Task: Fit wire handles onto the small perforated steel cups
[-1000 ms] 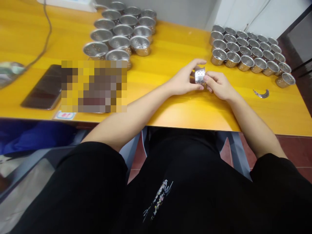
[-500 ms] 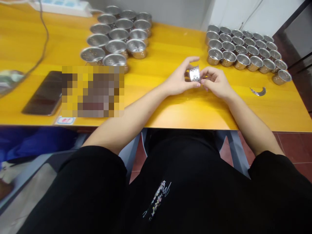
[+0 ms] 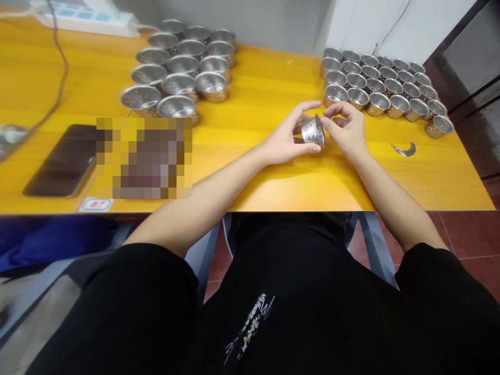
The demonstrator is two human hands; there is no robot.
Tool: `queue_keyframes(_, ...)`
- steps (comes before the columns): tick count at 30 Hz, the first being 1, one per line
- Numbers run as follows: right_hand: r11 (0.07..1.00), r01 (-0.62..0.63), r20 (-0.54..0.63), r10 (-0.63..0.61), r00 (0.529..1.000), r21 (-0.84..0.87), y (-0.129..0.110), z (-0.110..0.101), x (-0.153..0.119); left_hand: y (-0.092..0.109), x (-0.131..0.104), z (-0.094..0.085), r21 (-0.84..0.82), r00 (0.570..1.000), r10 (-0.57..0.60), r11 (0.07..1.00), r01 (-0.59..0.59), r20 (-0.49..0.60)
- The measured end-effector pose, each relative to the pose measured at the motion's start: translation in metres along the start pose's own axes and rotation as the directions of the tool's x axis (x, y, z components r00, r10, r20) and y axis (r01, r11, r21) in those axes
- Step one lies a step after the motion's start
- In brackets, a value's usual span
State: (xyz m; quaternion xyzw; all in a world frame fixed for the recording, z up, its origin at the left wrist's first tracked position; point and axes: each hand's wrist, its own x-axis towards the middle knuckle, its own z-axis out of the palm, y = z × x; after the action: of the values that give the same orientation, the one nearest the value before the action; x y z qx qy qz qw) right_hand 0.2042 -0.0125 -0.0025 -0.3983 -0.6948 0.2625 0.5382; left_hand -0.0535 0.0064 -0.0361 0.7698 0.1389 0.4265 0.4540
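Note:
A perforated metal cup [image 3: 311,131] is tilted on its side above the table, its open rim turned to the right. My left hand [image 3: 287,134] holds it from the left, with the thumb below and the fingers behind. The thumb and fingertips of my right hand [image 3: 346,127] are pinched together at the cup's upper rim. Whether anything small is between those fingertips is hidden. To the right of my right hand, a curved silvery piece [image 3: 405,150] lies on the table.
Metal cups stand in rows at the back right [image 3: 378,104] and back left [image 3: 177,108]. A dark phone [image 3: 62,161], a pixelated patch and a small label [image 3: 97,204] are at the left. Behind them are a white power strip [image 3: 89,21] and a cable [image 3: 62,78].
The cup has turned so that its open rim shows more to the right. My right fingertips have moved up to its upper rim. The whole view has shifted slightly.

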Motion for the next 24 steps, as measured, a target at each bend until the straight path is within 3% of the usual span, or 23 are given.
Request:
queue_keyframes(8, 0.998, -0.053, 0.119, 0.050, 0.992, 0.020, -0.008, 0.000, -0.002, 0.002, 0.001, 0.000, 0.010, 1.000, 0.014, 1.000, -0.014, -0.009)
queue_keyframes(14, 0.998, -0.066, 0.140, 0.062, 0.988, 0.023, -0.005, 0.000, -0.001, -0.007, 0.001, -0.003, -0.030, 0.999, -0.005, 1.000, 0.006, 0.035)
queue_keyframes(24, 0.971, -0.241, 0.217, 0.235, 0.947, 0.001, -0.013, 0.012, -0.009, 0.004, -0.010, -0.004, -0.059, 0.994, -0.077, 0.995, 0.082, 0.080)
